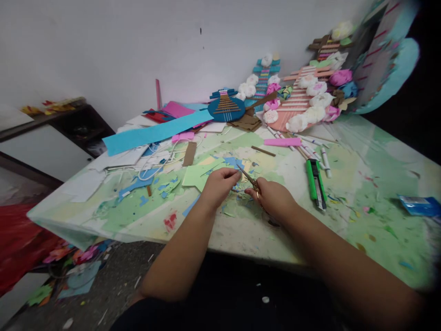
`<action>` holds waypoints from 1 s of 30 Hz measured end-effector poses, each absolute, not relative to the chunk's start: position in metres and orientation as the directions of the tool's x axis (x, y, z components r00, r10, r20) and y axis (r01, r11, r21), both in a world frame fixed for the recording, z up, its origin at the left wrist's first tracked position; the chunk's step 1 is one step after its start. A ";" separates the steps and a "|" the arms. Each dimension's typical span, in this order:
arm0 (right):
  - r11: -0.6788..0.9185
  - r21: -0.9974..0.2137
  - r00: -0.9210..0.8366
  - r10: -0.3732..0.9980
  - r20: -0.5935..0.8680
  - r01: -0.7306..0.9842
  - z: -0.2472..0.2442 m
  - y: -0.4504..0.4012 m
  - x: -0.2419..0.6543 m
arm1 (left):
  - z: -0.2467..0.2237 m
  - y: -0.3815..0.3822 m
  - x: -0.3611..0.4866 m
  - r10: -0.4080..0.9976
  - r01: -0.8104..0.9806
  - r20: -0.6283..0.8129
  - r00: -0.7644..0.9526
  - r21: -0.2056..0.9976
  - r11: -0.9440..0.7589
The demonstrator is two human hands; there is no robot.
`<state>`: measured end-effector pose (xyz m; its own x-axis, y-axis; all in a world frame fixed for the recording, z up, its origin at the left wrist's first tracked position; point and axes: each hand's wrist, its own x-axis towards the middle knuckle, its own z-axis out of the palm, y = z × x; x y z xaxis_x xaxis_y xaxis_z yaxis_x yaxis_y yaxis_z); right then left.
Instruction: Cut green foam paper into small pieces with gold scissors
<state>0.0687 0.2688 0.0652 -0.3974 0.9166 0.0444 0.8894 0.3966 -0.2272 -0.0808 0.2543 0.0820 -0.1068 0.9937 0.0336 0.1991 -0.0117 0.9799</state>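
My right hand point(277, 196) is closed round the handles of a pair of scissors point(248, 175), whose blades point up and left. Just left of the blade tips, my left hand point(220, 184) is closed in a pinch. Whatever sits between its fingertips is too small to make out. Light green paper point(193, 177) lies beside and partly behind my left hand. Blue paper scraps point(233, 162) are scattered past the fingertips, with small clippings below both hands.
A green box cutter point(314, 184) lies right of my right hand, near several markers point(325, 161). A long blue strip point(155, 132) stretches across the left. Paper instrument-shaped crafts point(225, 108) with paper flowers point(310, 108) lean at the wall. A blue packet point(420, 205) rests far right.
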 end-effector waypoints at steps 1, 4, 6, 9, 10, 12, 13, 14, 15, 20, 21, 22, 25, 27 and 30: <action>0.387 -0.270 -0.386 0.921 0.059 0.882 0.064 0.270 0.069 | 0.081 0.255 -0.081 0.993 0.211 0.037 -0.111 0.977 -0.013; 0.345 -0.511 -0.342 0.934 0.105 0.787 0.061 0.271 0.069 | 0.076 0.257 -0.081 0.989 0.326 0.071 -0.126 0.945 -0.026; 0.314 -0.712 -0.322 0.938 0.130 0.628 0.059 0.272 0.067 | 0.072 0.258 -0.079 0.988 0.445 0.100 -0.115 0.895 -0.039; 0.280 -0.868 -0.294 0.941 0.165 0.410 0.055 0.272 0.065 | 0.068 0.258 -0.074 0.989 0.577 0.135 -0.055 0.813 -0.079; 0.277 -0.880 -0.281 0.944 0.174 0.386 0.054 0.272 0.064 | 0.068 0.257 -0.072 0.989 0.601 0.143 -0.039 0.794 -0.091; 0.273 -0.884 -0.259 0.949 0.182 0.380 0.053 0.274 0.064 | 0.068 0.256 -0.069 0.989 0.617 0.144 -0.017 0.780 -0.103; 0.271 -0.884 -0.254 0.950 0.181 0.382 0.052 0.275 0.064 | 0.069 0.255 -0.069 0.991 0.611 0.137 -0.008 0.785 -0.104; 0.267 -0.884 -0.252 0.951 0.178 0.383 0.052 0.276 0.065 | 0.070 0.254 -0.068 0.993 0.589 0.120 0.003 0.802 -0.098; 0.263 -0.886 -0.253 0.952 0.174 0.382 0.051 0.277 0.065 | 0.070 0.253 -0.068 0.996 0.545 0.090 0.015 0.834 -0.083; 0.244 -0.899 -0.221 0.960 0.171 0.364 0.051 0.283 0.069 | 0.075 0.251 -0.067 0.983 0.129 -0.133 0.127 0.985 0.117; 0.236 -0.906 -0.210 0.963 0.170 0.352 0.052 0.283 0.070 | 0.076 0.251 -0.067 0.979 0.063 -0.151 0.139 0.988 0.144; 0.229 -0.912 -0.205 0.965 0.165 0.340 0.052 0.283 0.070 | 0.076 0.251 -0.067 0.977 0.010 -0.157 0.143 0.987 0.157; 0.220 -0.924 -0.233 0.961 0.150 0.312 0.054 0.283 0.071 | 0.074 0.251 -0.068 0.983 -0.069 -0.138 0.125 0.987 0.147; 0.223 -0.921 -0.255 0.956 0.143 0.320 0.055 0.282 0.071 | 0.070 0.252 -0.068 0.987 -0.064 -0.115 0.116 0.990 0.123; 0.214 -0.897 -0.237 0.963 0.128 0.386 0.055 0.282 0.071 | 0.067 0.254 -0.067 0.995 -0.052 -0.083 0.049 0.995 0.085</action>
<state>0.0708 0.2823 0.0549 -0.2372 0.9630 0.1276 0.3858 0.2139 -0.8974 -0.0673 0.2541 0.0669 0.0493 0.9954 -0.0827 -0.0522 0.0852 0.9950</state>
